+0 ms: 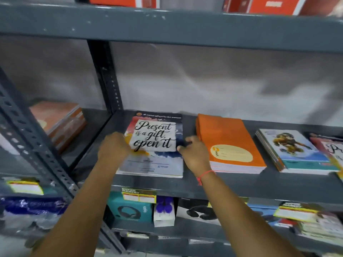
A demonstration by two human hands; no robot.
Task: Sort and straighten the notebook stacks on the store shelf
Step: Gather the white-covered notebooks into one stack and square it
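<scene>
On the grey metal shelf (232, 184) a low stack of notebooks with a white lettered cover reading "Present is a gift, open it" (155, 145) lies flat near the front edge, just right of the perforated upright post (105, 75); the left hand (114, 145) rests against the stack's left edge, fingers curled over the cover; the right hand (194, 153) presses the right edge, fingers bent onto the cover's side, a red thread (205, 175) tied at its wrist; just beside lies a thicker stack of plain orange notebooks (230, 145); further right a stack with a cartoon-figure cover (295, 151), fanned unevenly; headphone boxes (130, 210) sit on the shelf below.
</scene>
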